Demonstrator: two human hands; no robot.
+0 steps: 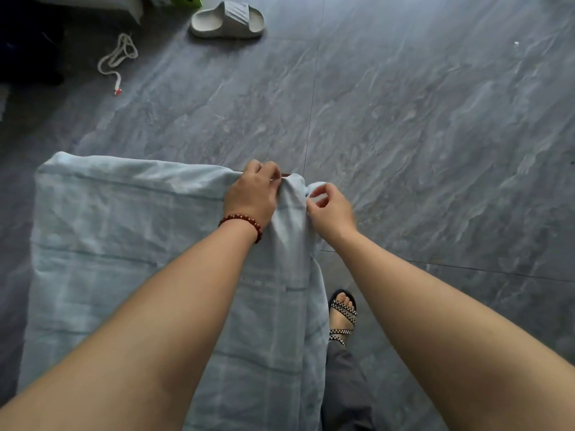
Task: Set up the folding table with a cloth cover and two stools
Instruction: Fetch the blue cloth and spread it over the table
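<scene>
A pale blue cloth (124, 250) lies spread over the folding table, covering nearly all of it; only a thin brown strip of table edge (285, 174) shows at the far right corner. My left hand (253, 194), with a red bead bracelet on the wrist, pinches the cloth at that corner. My right hand (329, 209) grips the bunched cloth just to the right, where it hangs over the table's side. No stools are in view.
The floor is dark grey marbled tile (420, 119). A grey slide sandal (227, 21) lies at the top. A white cord (116, 57) lies at the upper left beside dark furniture. My sandalled foot (342, 315) stands right of the table.
</scene>
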